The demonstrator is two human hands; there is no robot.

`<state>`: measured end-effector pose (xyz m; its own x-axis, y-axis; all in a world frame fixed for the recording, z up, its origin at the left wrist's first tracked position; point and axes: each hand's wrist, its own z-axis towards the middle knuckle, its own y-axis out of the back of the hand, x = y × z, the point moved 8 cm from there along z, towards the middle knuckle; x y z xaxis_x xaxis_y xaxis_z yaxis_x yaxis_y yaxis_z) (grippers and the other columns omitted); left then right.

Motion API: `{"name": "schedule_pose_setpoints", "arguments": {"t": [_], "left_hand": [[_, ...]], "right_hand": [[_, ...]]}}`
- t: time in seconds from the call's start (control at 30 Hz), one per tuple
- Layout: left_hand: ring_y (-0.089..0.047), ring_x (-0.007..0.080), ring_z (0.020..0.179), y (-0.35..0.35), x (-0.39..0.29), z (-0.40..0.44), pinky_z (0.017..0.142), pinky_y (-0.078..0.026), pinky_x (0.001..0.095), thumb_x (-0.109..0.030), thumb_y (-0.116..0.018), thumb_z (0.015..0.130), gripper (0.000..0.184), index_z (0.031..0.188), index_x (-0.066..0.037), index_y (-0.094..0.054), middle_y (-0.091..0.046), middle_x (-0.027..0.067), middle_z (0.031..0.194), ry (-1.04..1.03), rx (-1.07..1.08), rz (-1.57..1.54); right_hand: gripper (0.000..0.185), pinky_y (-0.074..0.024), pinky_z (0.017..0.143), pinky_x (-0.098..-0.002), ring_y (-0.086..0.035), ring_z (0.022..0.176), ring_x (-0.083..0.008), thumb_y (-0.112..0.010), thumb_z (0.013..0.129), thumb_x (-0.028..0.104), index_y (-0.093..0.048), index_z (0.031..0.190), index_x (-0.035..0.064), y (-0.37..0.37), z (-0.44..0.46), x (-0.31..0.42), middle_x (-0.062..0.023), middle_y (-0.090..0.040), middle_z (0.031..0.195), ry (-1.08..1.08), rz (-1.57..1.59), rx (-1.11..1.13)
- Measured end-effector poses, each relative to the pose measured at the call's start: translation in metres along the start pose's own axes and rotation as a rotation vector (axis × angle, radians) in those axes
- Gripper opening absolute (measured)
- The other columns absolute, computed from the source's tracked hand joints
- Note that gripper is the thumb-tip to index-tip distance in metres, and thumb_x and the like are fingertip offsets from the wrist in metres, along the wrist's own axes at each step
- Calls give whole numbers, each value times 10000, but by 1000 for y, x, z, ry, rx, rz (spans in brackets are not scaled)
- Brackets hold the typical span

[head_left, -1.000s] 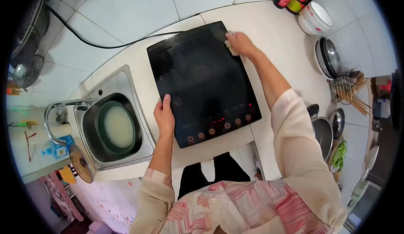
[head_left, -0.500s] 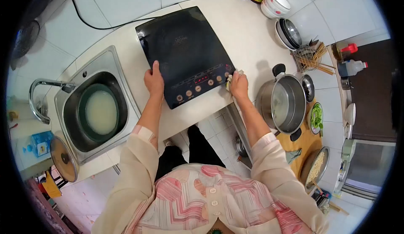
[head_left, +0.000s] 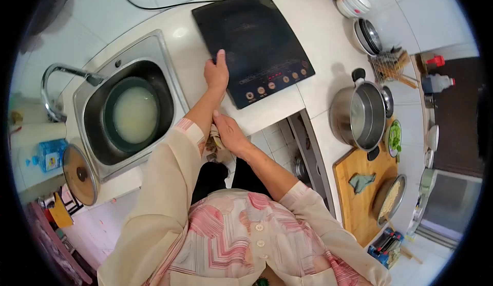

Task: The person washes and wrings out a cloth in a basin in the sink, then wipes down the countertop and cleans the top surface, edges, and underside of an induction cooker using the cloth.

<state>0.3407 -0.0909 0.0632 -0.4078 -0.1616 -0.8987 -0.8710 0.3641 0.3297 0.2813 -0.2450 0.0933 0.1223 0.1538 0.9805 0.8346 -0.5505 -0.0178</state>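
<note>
A black induction cooker (head_left: 251,39) lies flat on the white counter, with red digits lit on its front panel. My left hand (head_left: 217,75) grips its left edge, thumb resting on top and the other fingers partly hidden at the side. Below my left forearm, my right hand (head_left: 232,136) is closed on a light patterned cloth (head_left: 213,141) at the counter's front edge. Part of the cloth is hidden behind my left sleeve and my fingers.
Left is a steel sink (head_left: 172,88) with a dark basin (head_left: 109,116) of cloudy water. A steel pot (head_left: 341,114) stands right, beside a wooden board (head_left: 349,204) bearing a green cloth (head_left: 362,182). A black cord (head_left: 154,8) runs behind the cooker.
My right hand has moved left with the cloth, from the cooker's front right corner to below my left forearm. My left hand stays on the cooker's left edge. The view has shifted.
</note>
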Motion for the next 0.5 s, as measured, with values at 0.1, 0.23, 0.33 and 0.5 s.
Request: {"name": "schedule_pose_setpoints", "arguments": {"t": [0.1,0.23,0.33,0.5], "left_hand": [[-629,263,890,17,1,8,784,-479,374,-560,-539,854,648,1050,54,-601,-638,191,967,188,372,-152],[-529,233,1108,66,11,-14,912,-426,348,-544,-494,896,693,1375,-61,-363,-540,128,1223,112,594,-299],[-388,246,1280,89,-8,-82,1015,-351,412,-487,-455,934,667,1437,-77,-299,-415,141,1371,-104,557,-583],[-542,182,1085,83,12,-87,870,-479,314,-230,-526,935,454,1328,-33,-414,-519,96,1245,21,319,-659]], "right_hand": [[551,-521,757,-322,-624,870,-181,-322,994,451,-574,1068,-33,27,18,-21,-123,-620,987,-195,-19,-15],[558,-522,780,-318,-611,940,-178,-323,989,475,-569,1094,-15,60,26,55,-114,-607,1037,-205,323,-196],[557,-522,762,-310,-595,970,-182,-350,988,457,-547,1168,-32,35,54,52,-121,-595,1077,-178,324,-69],[449,-506,774,-305,-602,939,-193,-451,974,328,-531,1253,-15,54,63,105,-141,-636,1063,-48,-317,176]]}}
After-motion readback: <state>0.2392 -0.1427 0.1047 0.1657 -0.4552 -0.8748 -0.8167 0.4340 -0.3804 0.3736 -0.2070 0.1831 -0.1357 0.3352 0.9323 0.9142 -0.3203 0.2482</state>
